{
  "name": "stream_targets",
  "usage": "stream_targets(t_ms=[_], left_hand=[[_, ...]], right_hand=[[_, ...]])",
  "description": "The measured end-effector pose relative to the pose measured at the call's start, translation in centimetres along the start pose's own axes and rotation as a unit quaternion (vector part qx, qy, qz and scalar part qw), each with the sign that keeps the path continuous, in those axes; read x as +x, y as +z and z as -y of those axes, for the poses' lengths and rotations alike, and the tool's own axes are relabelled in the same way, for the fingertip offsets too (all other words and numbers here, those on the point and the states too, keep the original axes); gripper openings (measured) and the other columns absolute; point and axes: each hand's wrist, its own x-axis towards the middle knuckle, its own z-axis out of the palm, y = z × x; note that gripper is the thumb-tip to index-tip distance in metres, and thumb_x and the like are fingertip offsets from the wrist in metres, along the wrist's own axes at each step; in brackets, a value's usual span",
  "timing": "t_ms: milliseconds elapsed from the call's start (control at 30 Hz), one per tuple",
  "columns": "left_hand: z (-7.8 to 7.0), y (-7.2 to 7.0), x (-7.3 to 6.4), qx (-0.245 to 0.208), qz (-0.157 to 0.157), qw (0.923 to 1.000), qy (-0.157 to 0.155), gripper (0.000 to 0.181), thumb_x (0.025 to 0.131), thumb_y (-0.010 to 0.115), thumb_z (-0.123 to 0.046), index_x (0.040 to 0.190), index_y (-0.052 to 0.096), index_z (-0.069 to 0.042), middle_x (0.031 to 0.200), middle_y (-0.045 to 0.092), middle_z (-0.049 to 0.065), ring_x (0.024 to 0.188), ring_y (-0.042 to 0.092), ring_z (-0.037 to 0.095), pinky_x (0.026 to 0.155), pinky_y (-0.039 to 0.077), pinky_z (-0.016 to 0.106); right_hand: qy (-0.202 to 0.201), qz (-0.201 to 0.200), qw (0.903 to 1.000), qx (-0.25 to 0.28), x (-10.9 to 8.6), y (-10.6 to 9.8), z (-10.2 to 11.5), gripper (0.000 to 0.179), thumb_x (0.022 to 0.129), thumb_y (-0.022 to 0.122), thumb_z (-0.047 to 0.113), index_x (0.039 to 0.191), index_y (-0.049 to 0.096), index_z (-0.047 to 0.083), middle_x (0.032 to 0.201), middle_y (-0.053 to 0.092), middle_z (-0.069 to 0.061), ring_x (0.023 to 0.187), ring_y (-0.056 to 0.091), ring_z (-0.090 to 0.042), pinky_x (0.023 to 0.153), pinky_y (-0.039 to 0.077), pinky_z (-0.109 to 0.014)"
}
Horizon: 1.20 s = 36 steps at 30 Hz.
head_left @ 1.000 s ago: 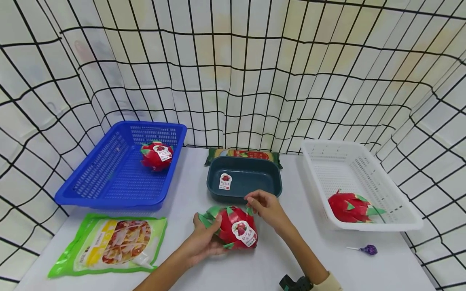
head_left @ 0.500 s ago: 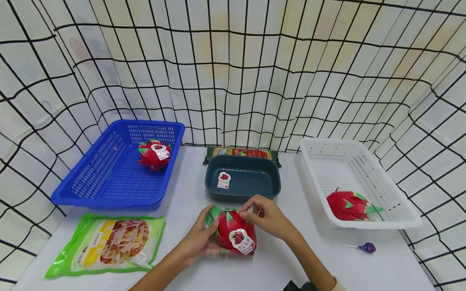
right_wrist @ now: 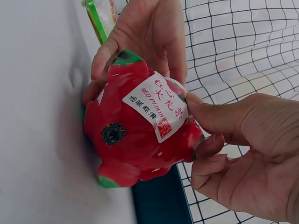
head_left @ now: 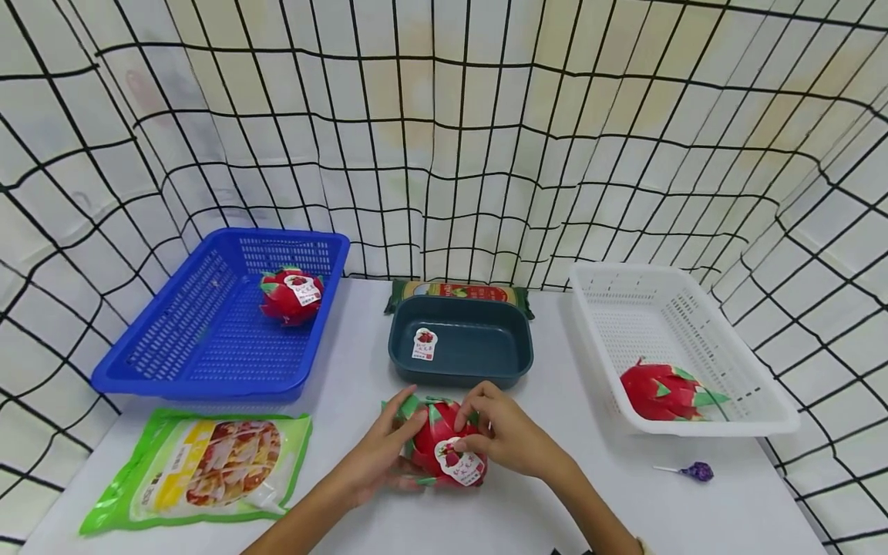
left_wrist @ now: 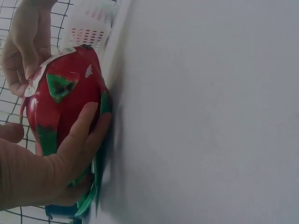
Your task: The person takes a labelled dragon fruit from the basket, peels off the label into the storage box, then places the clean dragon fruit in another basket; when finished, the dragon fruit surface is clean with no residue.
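A red dragon fruit [head_left: 438, 424] with green-tipped scales sits low over the white table, in front of the teal tray. My left hand [head_left: 378, 456] holds it from the left side, thumb on top and fingers underneath at the leafy end. On its near face is a white label [right_wrist: 152, 109] printed "RED PITAYA". My right hand [head_left: 519, 435] grips the right side of the fruit. In the right wrist view, that thumb presses the label's edge while curled fingers touch a scale. The left wrist view shows the fruit [left_wrist: 88, 86] from its other side.
A blue basket [head_left: 104, 379] at left holds another labelled dragon fruit [head_left: 286, 302]. The white basket [head_left: 701, 428] at right holds one more. The teal tray [head_left: 472, 356] bears a sticker [head_left: 425, 344], a packet [head_left: 479, 291] behind it. A food bag [head_left: 208, 470] and lollipop [head_left: 696, 472] flank the hands.
My right hand has come down from the fruit's top right edge onto its side, thumb reaching the label. The left hand keeps its hold, and the fruit has turned slightly.
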Motion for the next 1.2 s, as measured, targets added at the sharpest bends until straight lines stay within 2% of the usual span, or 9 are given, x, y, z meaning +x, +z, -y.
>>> stream_targets(t_ms=[133,267,567,800,1200], left_hand=[[0.0,-0.1,0.6,0.02,0.017,0.9996,0.013,0.07,0.096,0.054,-0.049,0.153,0.016,-0.032,0.145,0.027,0.026,0.092,0.065,0.041,0.072,0.06,0.053],[0.4,-0.1,1.2,0.024,0.018,0.9993,0.023,0.063,0.099,0.053,-0.045,0.148,0.017,-0.029,0.14,0.035,0.029,0.087,0.067,0.037,0.07,0.06,0.052],[0.6,-0.4,2.3,0.001,0.029,0.9993,0.022,0.064,0.096,0.055,-0.051,0.14,0.017,-0.025,0.13,0.044,0.031,0.089,0.069,0.042,0.067,0.059,0.055],[0.6,-0.5,2.3,0.0,0.036,0.9992,0.019,0.063,0.097,0.053,-0.051,0.14,0.015,-0.026,0.13,0.044,0.03,0.092,0.069,0.042,0.069,0.059,0.055],[0.8,-0.5,2.3,0.003,0.027,0.9995,0.015,0.06,0.098,0.052,-0.05,0.141,0.016,-0.029,0.133,0.044,0.028,0.093,0.069,0.037,0.07,0.059,0.054]], right_hand=[[0.005,-0.006,0.9999,0.008,-0.1,0.1,0.1,0.015,0.083,0.078,0.023,0.09,0.065,0.018,0.108,0.054,-0.002,0.091,0.053,-0.016,0.067,0.054,-0.019],[-0.002,-0.007,1.0,0.006,-0.2,0.4,0.0,0.013,0.084,0.077,0.023,0.084,0.065,0.018,0.109,0.054,-0.001,0.099,0.051,-0.017,0.068,0.054,-0.019],[0.004,-0.011,0.9999,0.0,-0.3,0.3,-0.1,0.022,0.085,0.077,0.025,0.099,0.062,0.018,0.112,0.053,-0.002,0.085,0.055,-0.013,0.067,0.054,-0.018],[-0.009,-0.024,0.9997,-0.004,-0.6,0.4,-0.2,0.02,0.085,0.076,0.026,0.096,0.061,0.017,0.112,0.054,-0.002,0.084,0.055,-0.012,0.066,0.054,-0.019],[-0.046,-0.049,0.9974,-0.025,-0.9,0.9,-0.6,0.016,0.086,0.075,0.023,0.093,0.061,0.018,0.116,0.054,-0.002,0.077,0.054,-0.006,0.066,0.053,-0.018]])
